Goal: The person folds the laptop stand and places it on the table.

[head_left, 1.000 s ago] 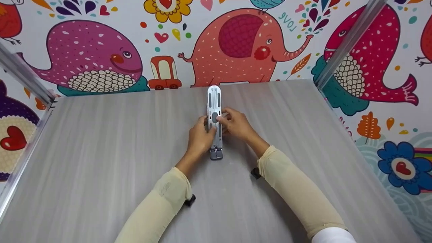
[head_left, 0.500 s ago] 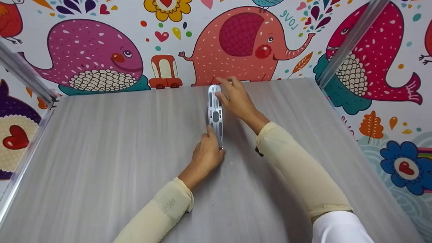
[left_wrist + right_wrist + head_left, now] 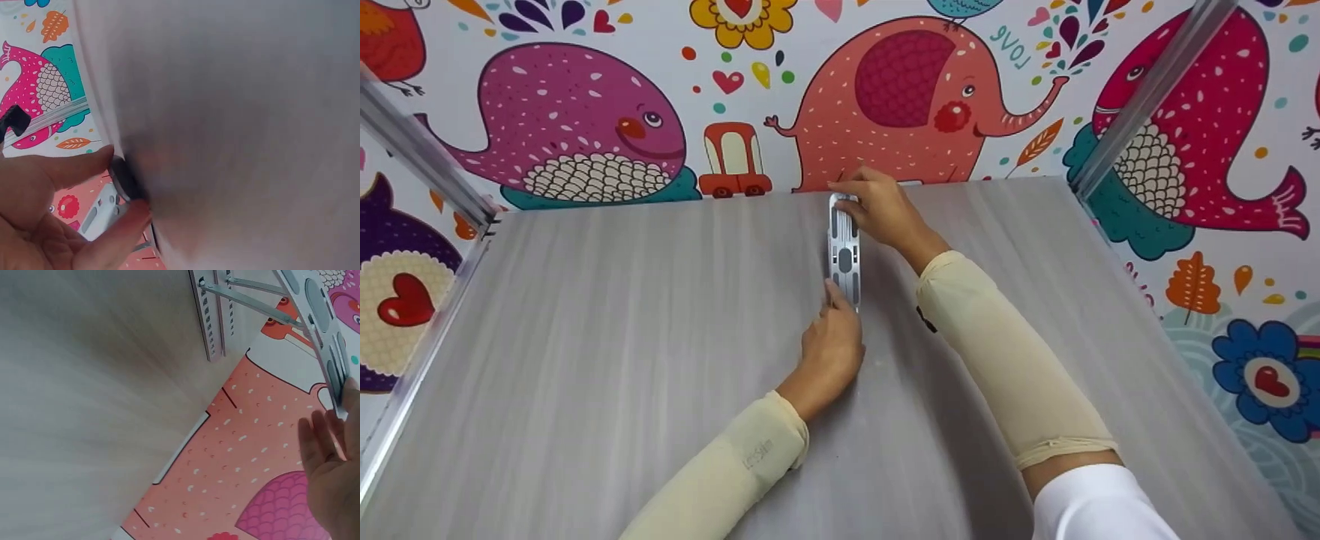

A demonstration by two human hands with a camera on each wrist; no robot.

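A silver folding laptop stand (image 3: 845, 259) stands on the table, narrow and pointing away from me. In the right wrist view its upper arm (image 3: 318, 320) is raised apart from the slotted base rails (image 3: 211, 326), with thin struts (image 3: 253, 304) between them. My left hand (image 3: 832, 341) holds the near end. Seen from the left wrist, thumb and finger pinch a dark end piece (image 3: 126, 179). At the far end, my right hand (image 3: 889, 214) pinches the tip of the upper arm between thumb and fingers. The left hand hides the stand's near end in the head view.
The grey wood-grain table (image 3: 660, 337) runs back to a wall (image 3: 622, 75) printed with cartoon animals. Clear posts (image 3: 1155, 97) rise at both back corners. A metal strip (image 3: 427, 337) lines the left edge.
My right hand has gone from the stand's middle to its far end and grips the tip. The left hand has shifted back to the near end.
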